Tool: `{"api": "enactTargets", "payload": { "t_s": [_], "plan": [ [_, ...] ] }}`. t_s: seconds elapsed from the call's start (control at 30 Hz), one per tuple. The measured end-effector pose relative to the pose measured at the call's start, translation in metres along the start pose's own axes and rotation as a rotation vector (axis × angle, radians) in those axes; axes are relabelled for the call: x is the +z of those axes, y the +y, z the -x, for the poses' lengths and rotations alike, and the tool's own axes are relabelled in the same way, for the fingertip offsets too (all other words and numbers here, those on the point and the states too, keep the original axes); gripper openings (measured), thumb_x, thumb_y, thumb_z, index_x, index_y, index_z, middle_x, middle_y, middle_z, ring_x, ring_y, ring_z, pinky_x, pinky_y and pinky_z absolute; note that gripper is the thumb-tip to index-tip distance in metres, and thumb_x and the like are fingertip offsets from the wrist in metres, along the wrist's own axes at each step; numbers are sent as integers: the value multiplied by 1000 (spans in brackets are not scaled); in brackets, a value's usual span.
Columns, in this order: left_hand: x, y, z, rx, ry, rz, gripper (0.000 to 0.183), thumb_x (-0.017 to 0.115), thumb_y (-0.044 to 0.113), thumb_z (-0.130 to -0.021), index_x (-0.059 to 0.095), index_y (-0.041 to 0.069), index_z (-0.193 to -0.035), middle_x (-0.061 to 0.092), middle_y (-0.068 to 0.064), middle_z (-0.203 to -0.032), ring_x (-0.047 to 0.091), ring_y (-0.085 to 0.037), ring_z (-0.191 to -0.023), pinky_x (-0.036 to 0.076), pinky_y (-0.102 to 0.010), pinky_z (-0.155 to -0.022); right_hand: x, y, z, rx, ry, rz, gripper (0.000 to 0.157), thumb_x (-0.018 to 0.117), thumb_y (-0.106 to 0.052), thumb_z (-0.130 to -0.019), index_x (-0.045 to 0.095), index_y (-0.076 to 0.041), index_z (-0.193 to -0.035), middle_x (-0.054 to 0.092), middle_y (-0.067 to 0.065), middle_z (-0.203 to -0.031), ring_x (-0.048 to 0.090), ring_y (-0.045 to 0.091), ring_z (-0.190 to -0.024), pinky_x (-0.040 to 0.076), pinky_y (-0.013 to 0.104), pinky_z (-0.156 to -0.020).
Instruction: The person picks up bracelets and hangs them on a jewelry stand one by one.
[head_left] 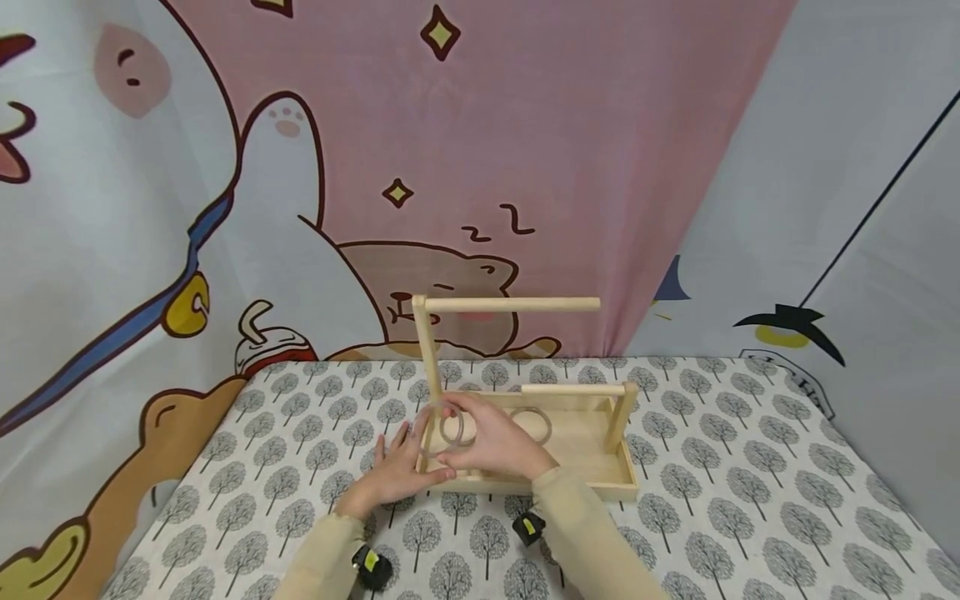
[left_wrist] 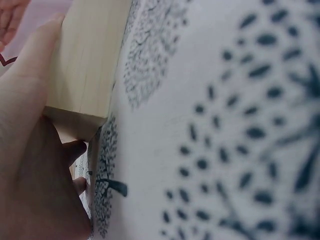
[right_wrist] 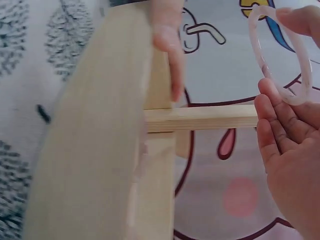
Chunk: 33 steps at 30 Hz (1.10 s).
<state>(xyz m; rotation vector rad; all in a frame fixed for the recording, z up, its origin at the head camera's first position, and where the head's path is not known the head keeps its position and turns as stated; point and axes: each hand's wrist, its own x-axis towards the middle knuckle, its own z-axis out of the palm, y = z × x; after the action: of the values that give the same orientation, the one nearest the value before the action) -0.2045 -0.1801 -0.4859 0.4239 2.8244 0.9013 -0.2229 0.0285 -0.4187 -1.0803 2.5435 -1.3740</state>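
Observation:
A pale, slightly see-through pink bangle (right_wrist: 304, 60) is pinched between the thumb and fingertips of my right hand (head_left: 498, 437), held up near the tall left post (head_left: 427, 350). That post stands at the left end of a shallow wooden tray (head_left: 585, 437) and carries a long dowel (head_left: 517, 305) reaching right. My left hand (head_left: 397, 475) rests at the tray's left front corner, thumb along the front wall and fingers stretched out past the end. A second bangle (head_left: 550, 429) lies inside the tray, partly hidden behind my right hand.
A shorter post (head_left: 621, 417) rises at the tray's right end, its dowel (head_left: 573, 389) pointing left. Under everything lies a tree-print tablecloth (head_left: 720, 500). Behind the table hangs a cartoon-print curtain (head_left: 600, 167). Both wrists wear small black devices.

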Motion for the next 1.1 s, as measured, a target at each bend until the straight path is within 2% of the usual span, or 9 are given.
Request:
{"api": "enactTargets", "payload": {
  "t_s": [0.17, 0.27, 0.43, 0.53, 0.7, 0.83, 0.97, 1.1],
  "plan": [
    [0, 0, 1, 7, 5, 13, 103, 61, 62, -85, 1, 19, -157, 33, -17, -152, 9, -43, -142, -9, -67, -106, -12, -13, -1, -26, -8, 37, 79, 86, -20, -71, 49, -6, -139, 55, 0, -123, 54, 17, -113, 44, 39, -99],
    [-1, -1, 1, -5, -2, 17, 103, 61, 62, -85, 2, 17, -157, 33, -17, -151, 8, -42, -143, -10, -66, -106, -22, -18, 0, -33, -6, 88, 78, 86, -21, -70, 50, -9, -138, 57, 1, -124, 53, 18, -114, 44, 43, -98],
    [-1, 0, 1, -20, -3, 28, 104, 62, 62, -84, 4, 18, -157, 33, -19, -151, 9, -41, -143, -9, -65, -107, -40, -22, 2, -44, 8, 71, 80, 87, -18, -68, 51, -9, -138, 59, 0, -119, 53, 21, -114, 40, 48, -100],
    [0, 0, 1, -10, 6, 41, 102, 64, 60, -84, 7, 17, -157, 36, -20, -149, 11, -42, -143, -7, -66, -107, -52, -20, 5, -57, 28, 96, 80, 87, -18, -67, 51, -10, -138, 60, -1, -117, 54, 22, -113, 41, 48, -100],
    [0, -1, 0, -11, 6, 62, 103, 66, 58, -83, 7, 18, -157, 36, -21, -149, 11, -42, -143, -6, -66, -107, -75, -11, 12, -54, 60, 231, 80, 87, -25, -68, 51, -11, -138, 59, 2, -118, 54, 23, -111, 45, 48, -95],
    [0, -1, 0, -11, 8, 71, 103, 67, 58, -83, 7, 18, -157, 37, -21, -148, 9, -41, -143, -7, -65, -108, -92, -2, 20, -57, 75, 296, 79, 87, -26, -67, 52, -7, -136, 59, 4, -116, 54, 24, -108, 46, 49, -93],
    [0, -1, 0, -3, 13, 78, 103, 67, 57, -83, 7, 17, -157, 38, -22, -148, 9, -42, -143, -8, -66, -107, -105, 7, 24, -71, 71, 353, 77, 87, -27, -69, 52, -4, -134, 60, 5, -112, 55, 29, -108, 44, 51, -93],
    [0, 0, 1, 1, 17, 82, 104, 68, 55, -83, 7, 17, -157, 35, -21, -150, 8, -42, -143, -9, -66, -107, -114, 12, 26, -54, 43, 394, 80, 87, -27, -67, 52, -4, -134, 60, 5, -110, 56, 27, -104, 47, 48, -90]
  ]
}}
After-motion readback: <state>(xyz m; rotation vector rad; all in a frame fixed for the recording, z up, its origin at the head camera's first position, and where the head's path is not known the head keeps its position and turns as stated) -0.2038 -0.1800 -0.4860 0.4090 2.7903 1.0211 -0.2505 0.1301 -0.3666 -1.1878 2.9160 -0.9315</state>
